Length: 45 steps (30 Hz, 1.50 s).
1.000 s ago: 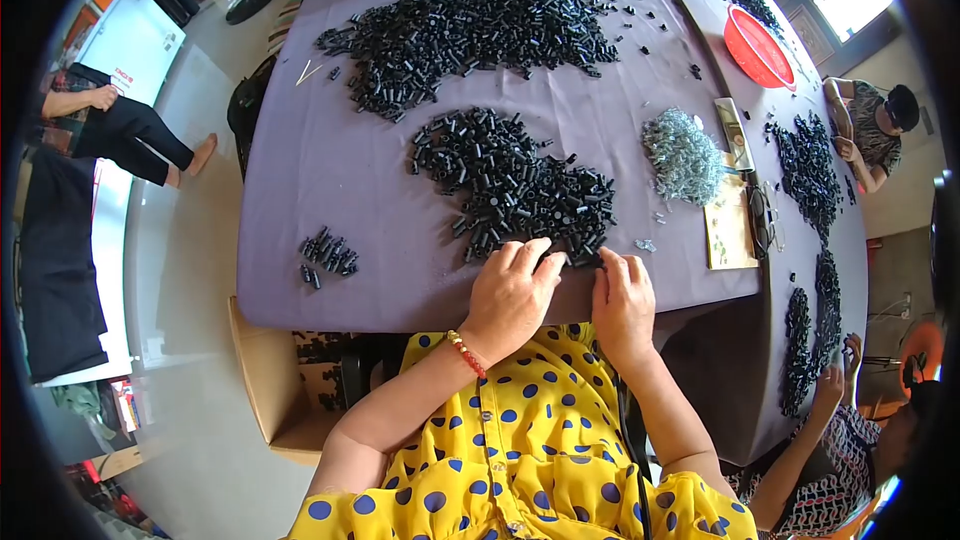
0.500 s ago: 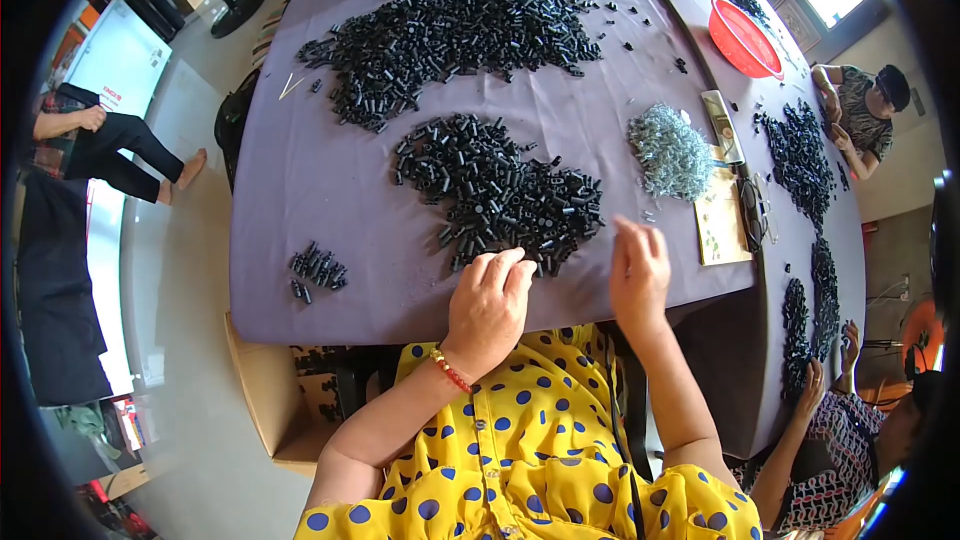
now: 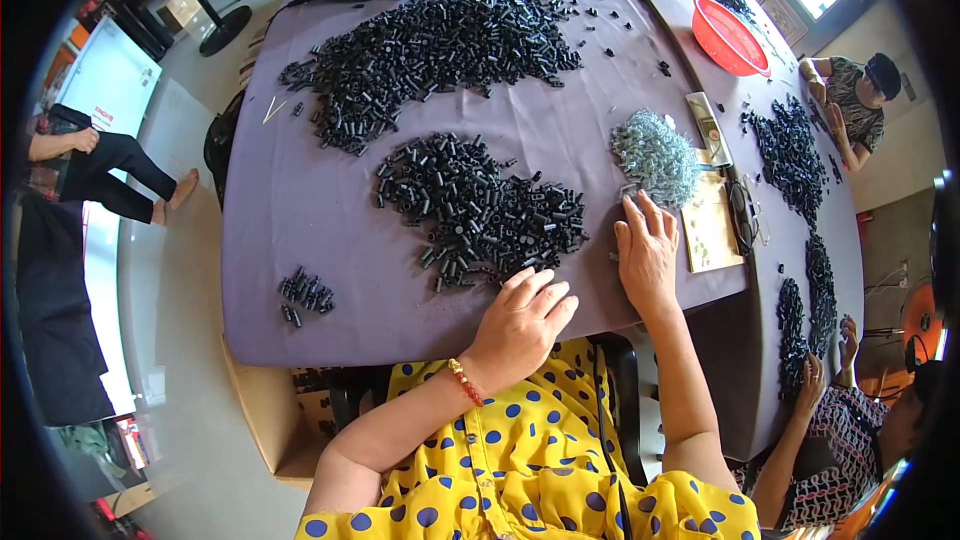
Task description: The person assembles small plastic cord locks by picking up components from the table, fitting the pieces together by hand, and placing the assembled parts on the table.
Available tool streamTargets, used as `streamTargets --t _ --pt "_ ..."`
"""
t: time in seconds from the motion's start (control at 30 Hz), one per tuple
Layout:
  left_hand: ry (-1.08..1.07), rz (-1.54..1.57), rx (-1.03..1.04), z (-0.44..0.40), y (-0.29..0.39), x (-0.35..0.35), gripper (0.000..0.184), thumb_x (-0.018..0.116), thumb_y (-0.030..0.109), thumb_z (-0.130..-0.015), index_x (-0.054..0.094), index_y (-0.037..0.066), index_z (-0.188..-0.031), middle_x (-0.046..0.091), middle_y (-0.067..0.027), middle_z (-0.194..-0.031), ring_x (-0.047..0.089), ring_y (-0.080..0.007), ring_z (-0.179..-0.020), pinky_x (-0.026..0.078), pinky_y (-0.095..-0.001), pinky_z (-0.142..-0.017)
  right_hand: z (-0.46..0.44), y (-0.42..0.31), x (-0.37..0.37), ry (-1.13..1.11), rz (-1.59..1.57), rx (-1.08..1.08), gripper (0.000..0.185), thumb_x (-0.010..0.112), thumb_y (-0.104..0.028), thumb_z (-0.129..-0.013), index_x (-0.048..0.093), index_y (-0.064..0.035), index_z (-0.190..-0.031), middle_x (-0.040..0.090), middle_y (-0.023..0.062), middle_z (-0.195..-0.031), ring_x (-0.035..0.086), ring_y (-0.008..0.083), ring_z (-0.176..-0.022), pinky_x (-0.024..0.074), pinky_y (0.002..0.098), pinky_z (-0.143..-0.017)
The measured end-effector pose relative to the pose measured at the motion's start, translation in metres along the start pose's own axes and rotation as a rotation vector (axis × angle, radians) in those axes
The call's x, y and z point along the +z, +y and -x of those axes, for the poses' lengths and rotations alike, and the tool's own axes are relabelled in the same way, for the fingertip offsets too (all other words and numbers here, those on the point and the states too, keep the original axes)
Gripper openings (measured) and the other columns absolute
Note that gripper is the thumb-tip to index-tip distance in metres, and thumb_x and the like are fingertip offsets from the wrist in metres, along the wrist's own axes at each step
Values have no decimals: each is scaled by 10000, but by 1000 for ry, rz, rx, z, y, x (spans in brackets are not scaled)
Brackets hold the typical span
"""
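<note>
My left hand point(image 3: 520, 328) is over the front edge of the table, just below the near pile of small black cylindrical parts point(image 3: 470, 205). Its fingers curl over with the thumb tucked out of sight, so anything in them is hidden. Farther right, my right hand point(image 3: 648, 255) reaches forward with its fingers stretched out. Those fingertips touch the lower edge of a heap of small clear pieces point(image 3: 655, 155). A little cluster of black parts point(image 3: 305, 292) lies by itself at the left.
A larger heap of black parts point(image 3: 430, 50) spreads behind the near pile. To the right are a yellowish card point(image 3: 712, 225), eyeglasses point(image 3: 742, 215) and a red basket point(image 3: 730, 35). Two people sit along the right side; one person's hands point(image 3: 815, 380) are by black parts there.
My right hand has moved forward to the clear pieces and its fingers have spread. My left hand has shifted right and slightly back toward me. The whole view has tilted slightly.
</note>
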<state>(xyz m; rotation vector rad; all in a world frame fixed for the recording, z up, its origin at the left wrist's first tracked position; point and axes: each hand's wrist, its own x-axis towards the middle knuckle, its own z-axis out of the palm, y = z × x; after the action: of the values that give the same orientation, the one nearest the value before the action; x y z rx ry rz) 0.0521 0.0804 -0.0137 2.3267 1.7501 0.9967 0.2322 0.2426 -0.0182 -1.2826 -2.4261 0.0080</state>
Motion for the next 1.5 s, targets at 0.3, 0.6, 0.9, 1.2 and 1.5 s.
streamTargets --t 0.3,0.6,0.9,1.2,1.5 --pt "13 -80 -58 -5 -8 3 283 743 190 -875 708 81 -1135 647 -64 -1218 530 -268 -1271 368 -476 -1160 22 -19 -16 36 -153 -94 292 651 -112 -957 662 11 -1222 627 182 -1307 563 378 -1186 462 474 -1029" --pt "32 -182 -96 -8 -20 -3 261 709 170 -892 708 87 -1139 657 -53 -1197 538 -279 -1257 382 -481 -1134 39 -26 -25 34 -240 -202 308 689 -65 -901 676 -2 -1202 633 162 -1261 583 367 -1142 471 464 -998" --pt "85 -117 -45 -15 -13 4 341 598 135 -927 687 71 -1250 636 -77 -1281 533 -273 -1265 385 -455 -1140 60 -33 -28 64 -206 -194 336 722 -33 -832 699 -35 -1168 621 107 -1090 586 314 -981 462 434 -895" --pt "36 -199 103 -49 -29 26 399 564 185 -958 663 65 -1325 580 -78 -1446 462 -280 -1404 298 -497 -1219 58 -40 -23 135 -271 -211 326 706 31 -823 708 -39 -1141 631 106 -1072 602 310 -947 474 419 -871" --pt "31 -250 51 -67 -42 32 226 619 199 -942 701 73 -1111 670 -108 -1266 547 -299 -1296 332 -528 -1195 16 -33 -20 199 -343 -133 336 630 91 -858 680 -13 -1174 627 160 -1100 607 358 -1010 497 443 -894"
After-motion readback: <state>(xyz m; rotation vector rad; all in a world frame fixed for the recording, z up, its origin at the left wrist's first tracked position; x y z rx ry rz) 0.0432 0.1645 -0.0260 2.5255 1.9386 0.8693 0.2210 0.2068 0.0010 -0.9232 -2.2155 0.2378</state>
